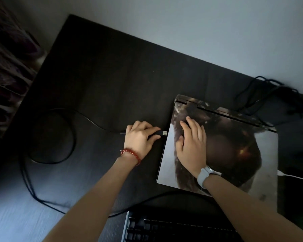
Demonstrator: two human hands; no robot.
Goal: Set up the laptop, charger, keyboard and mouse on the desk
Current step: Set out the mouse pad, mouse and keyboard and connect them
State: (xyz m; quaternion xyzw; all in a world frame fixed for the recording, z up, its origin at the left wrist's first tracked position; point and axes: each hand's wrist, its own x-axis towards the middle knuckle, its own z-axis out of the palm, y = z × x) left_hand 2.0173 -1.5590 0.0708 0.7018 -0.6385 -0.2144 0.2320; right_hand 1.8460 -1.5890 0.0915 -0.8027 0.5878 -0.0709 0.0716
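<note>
Two hands share the job: my right hand (191,145) lies flat, fingers straight, on the closed laptop (226,151) near the desk's (112,75) right edge to steady it, while my left hand (140,137) pinches the plug (162,133), aimed at its left side.

My left hand (140,137), red bead bracelet (130,156) on wrist, is knuckles-up, fingers curled, pinching the black USB plug w/ silver tip (160,133). My right hand (191,145), pale grey watch (205,175) on wrist, lies flat, fingers straight & spread, pressing the closed picture-covered laptop lid (234,154). Both forearms bare, reaching fwd.
</note>
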